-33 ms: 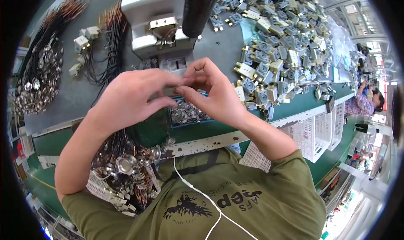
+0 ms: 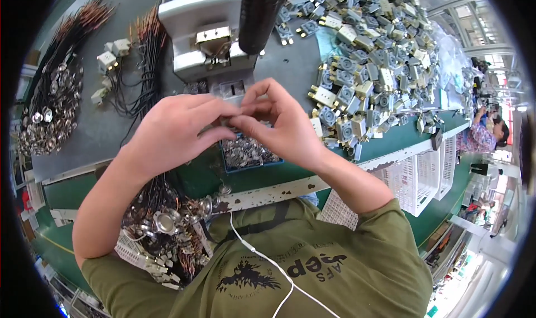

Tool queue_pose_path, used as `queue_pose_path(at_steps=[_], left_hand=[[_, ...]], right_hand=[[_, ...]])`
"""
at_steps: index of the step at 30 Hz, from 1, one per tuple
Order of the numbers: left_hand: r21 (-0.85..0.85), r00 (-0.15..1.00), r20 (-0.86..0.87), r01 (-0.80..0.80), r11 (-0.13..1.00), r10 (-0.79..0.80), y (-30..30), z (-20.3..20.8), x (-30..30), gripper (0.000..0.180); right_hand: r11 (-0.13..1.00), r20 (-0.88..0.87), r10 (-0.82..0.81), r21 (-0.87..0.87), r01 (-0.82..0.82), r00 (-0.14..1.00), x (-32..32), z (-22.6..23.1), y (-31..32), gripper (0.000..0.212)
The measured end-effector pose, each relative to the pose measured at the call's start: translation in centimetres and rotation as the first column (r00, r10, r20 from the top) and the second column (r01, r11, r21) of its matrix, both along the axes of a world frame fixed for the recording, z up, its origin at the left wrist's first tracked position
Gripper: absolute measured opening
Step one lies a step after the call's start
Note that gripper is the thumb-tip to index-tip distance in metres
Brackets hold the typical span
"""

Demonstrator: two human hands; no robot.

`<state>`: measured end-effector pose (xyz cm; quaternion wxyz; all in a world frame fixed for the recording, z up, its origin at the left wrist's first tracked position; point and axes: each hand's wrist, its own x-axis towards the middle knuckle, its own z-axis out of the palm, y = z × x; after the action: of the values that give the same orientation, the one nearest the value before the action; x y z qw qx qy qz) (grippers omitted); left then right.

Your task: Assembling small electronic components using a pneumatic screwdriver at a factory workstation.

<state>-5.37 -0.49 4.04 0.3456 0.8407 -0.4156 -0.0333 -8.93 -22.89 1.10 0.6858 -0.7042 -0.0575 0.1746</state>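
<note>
My left hand [image 2: 174,124] and my right hand [image 2: 289,129] meet fingertip to fingertip above the front of the bench. Both are closed in a pinch; whatever lies between the fingers is hidden or too small to name. Just below them is a blue tray [image 2: 254,166] filled with small metal pieces. Right behind the fingertips sits a small metal fixture [image 2: 231,88] with a dark slot, at the foot of a white bench machine [image 2: 187,57].
A big heap of grey and cream plug-like parts [image 2: 363,72] covers the right side. Bundled black wires [image 2: 149,67] and metal discs [image 2: 50,114] lie left. A black tube [image 2: 262,17] rises overhead. White crates [image 2: 410,178] stand below the bench; a person [image 2: 484,135] sits far right.
The fingers of my left hand, blurred before, have come to rest against my right fingertips. My right hand has barely moved.
</note>
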Motion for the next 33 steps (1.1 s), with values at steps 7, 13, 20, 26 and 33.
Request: queue_pose_path(at_steps=[7,13,20,26,33], left_hand=[[0.021,0.994,0.110,-0.002,1.000,0.000,0.8,-0.7,0.6,0.018],[-0.047,0.965,-0.085,-0.254,0.966,0.250,2.8,0.7,1.6,0.018],[-0.288,0.853,-0.189,-0.522,0.803,0.487,8.0,0.1,4.2,0.022],[-0.189,0.876,-0.240,-0.466,0.865,0.419,9.0,-1.0,1.8,0.021],[0.002,0.937,-0.112,-0.334,0.943,0.332,7.1,-0.3,2.1,0.019]], right_hand=[[0.771,0.457,0.153,-0.610,0.183,0.876,5.6,2.1,-5.8,0.021],[0.132,0.374,0.453,-0.926,0.354,0.810,15.8,-2.7,-11.5,0.041],[0.340,0.471,0.377,-0.871,0.354,0.798,14.6,-2.5,-11.2,0.020],[0.780,0.693,0.238,-0.554,0.291,0.681,6.3,1.3,-9.1,0.048],[0.766,0.680,0.468,-0.630,0.123,0.565,5.5,-2.9,-1.5,0.038]])
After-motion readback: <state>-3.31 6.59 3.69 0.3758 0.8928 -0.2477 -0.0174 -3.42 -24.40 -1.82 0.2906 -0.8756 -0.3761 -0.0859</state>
